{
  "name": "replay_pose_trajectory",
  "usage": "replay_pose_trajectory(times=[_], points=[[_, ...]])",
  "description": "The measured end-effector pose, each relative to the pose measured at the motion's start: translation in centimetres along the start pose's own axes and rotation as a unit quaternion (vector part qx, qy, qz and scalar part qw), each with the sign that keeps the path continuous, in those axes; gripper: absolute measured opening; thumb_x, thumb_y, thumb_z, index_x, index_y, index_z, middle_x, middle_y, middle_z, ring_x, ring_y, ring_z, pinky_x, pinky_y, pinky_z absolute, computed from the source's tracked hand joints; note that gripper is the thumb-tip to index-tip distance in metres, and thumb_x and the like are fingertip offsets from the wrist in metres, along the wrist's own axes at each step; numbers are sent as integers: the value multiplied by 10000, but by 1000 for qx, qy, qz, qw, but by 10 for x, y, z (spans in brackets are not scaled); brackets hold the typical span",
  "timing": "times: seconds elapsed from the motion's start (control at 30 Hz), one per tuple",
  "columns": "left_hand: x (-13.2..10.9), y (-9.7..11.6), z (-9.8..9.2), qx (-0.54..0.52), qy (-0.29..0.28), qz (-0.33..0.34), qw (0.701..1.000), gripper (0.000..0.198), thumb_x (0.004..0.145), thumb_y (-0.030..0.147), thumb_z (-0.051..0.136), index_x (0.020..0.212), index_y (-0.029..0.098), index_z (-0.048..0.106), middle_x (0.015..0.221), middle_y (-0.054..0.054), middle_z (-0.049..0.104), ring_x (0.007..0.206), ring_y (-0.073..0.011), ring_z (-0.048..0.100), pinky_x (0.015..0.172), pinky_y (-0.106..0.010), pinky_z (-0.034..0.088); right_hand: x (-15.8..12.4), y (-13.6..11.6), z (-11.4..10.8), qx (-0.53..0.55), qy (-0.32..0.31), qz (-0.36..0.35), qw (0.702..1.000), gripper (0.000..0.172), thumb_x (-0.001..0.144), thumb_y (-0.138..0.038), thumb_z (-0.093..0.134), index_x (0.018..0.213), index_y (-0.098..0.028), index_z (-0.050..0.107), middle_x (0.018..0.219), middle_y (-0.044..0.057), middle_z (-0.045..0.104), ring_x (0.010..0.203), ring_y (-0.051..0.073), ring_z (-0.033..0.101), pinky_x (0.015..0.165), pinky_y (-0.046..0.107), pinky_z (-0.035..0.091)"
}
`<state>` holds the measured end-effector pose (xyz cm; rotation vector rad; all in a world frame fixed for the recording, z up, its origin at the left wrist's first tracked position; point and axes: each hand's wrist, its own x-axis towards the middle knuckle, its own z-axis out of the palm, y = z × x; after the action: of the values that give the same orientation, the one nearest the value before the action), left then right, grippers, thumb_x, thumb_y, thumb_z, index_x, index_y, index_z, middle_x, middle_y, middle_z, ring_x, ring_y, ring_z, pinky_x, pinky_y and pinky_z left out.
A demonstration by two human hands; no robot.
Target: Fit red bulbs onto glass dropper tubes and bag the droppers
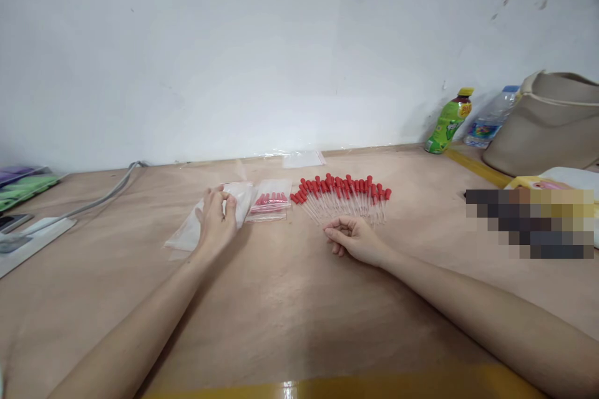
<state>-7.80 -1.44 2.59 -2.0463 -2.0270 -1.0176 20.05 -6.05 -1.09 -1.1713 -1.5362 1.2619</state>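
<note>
On the left, my left hand (218,218) bends its fingers over a loose pile of clear zip bags (182,238); the fingers close on the edge of a top bag, though the fingertips are partly hidden. Just right of it lies a small clear bag (276,187) with several red-capped droppers inside. My right hand (349,238) has thumb and forefinger pinched together close to the droppers' thin tips; whether anything is between them cannot be made out. Behind it, many clear droppers with red rubber bulbs (346,187) lie fanned out, bulbs toward the wall.
A flat clear bag (303,159) lies by the wall. At the back right stand a green drink bottle (449,123), a water bottle (491,118) and a beige bag (543,131). Left are a grey cable (115,189), a phone (14,222) and green packs (28,188).
</note>
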Motion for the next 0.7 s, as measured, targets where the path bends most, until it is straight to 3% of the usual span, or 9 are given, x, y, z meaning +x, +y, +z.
replay_pose_trajectory(times=[0.07, 0.17, 0.23, 0.33, 0.4, 0.53, 0.7], points=[[-13, 18, -6, -43, 14, 153, 987, 204, 886, 282, 276, 849, 181, 448, 1267, -87, 431, 1287, -231, 215, 1011, -468, 219, 0, 1, -3, -78, 42, -44, 995, 218, 741, -357, 520, 809, -152, 557, 638, 8, 586, 480, 94, 528, 434, 220, 427], [-35, 42, -11, -57, -106, 334, 935, 199, 887, 250, 292, 830, 174, 467, 1279, -70, 440, 1285, -211, 230, 1055, -471, 135, 2, 1, -14, -238, 121, -131, 955, 201, 771, -323, 483, 825, -173, 607, 682, 26, 614, 566, 124, 536, 534, 249, 426], [-49, 51, -10, -60, -201, 399, 893, 209, 889, 263, 320, 857, 165, 501, 1311, -72, 412, 1290, -211, 219, 1069, -458, 118, 4, 0, -25, -336, 175, -170, 910, 200, 787, -302, 460, 814, -184, 619, 697, 31, 613, 638, 147, 536, 622, 272, 420], [-64, 55, -6, -88, -311, 422, 847, 350, 867, 363, 394, 1159, 175, 437, 1365, -88, 334, 1283, -211, 241, 1070, -442, 147, 10, -1, -42, -439, 253, -180, 843, 213, 793, -285, 442, 767, -181, 625, 737, 51, 603, 762, 182, 517, 740, 296, 387], [-67, 54, -3, -95, -348, 421, 832, 474, 860, 401, 406, 1289, 217, 326, 1391, -80, 282, 1287, -220, 231, 1065, -461, 132, 17, -2, -52, -476, 285, -152, 818, 209, 784, -288, 442, 776, -179, 621, 771, 59, 598, 808, 197, 504, 765, 300, 373], [-66, 51, 0, -106, -364, 429, 820, 471, 857, 413, 408, 1301, 279, 326, 1400, -54, 259, 1289, -233, 219, 1055, -492, 100, 36, -5, -66, -500, 287, -43, 816, 227, 754, -321, 460, 890, -174, 568, 800, 55, 605, 803, 209, 525, 690, 295, 384], [-66, 50, 2, -115, -342, 429, 828, 414, 848, 392, 430, 1248, 286, 424, 1380, -63, 301, 1261, -253, 273, 1037, -490, 162, 55, -14, -71, -527, 220, 76, 818, 377, 769, -345, 437, 1090, -147, 435, 892, 116, 615, 817, 260, 572, 649, 332, 393]])
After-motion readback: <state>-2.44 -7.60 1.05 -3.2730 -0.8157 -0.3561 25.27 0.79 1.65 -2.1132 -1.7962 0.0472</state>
